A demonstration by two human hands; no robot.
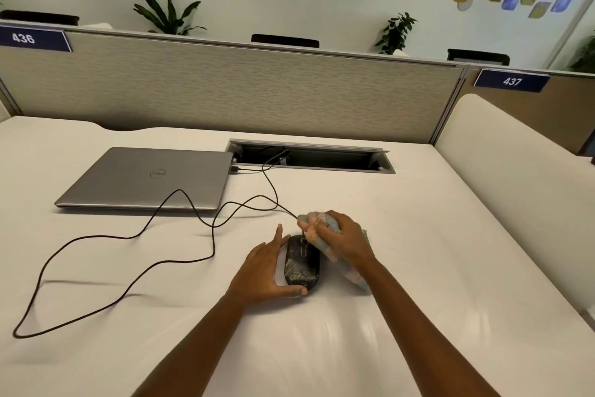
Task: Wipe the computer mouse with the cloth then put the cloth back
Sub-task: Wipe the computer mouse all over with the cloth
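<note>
Left hand [269, 271] spread, bracing the mouse [302, 264]; right hand [346, 240] clutches the cloth [325, 229] at its front. Wiping underway; return pending.

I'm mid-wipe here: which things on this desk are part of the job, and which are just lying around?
Part of the job: mouse, cloth, left hand steadying the mouse, right hand gripping the cloth.

Lying about: closed laptop, mouse cable, cable slot, plants behind the divider.
</note>
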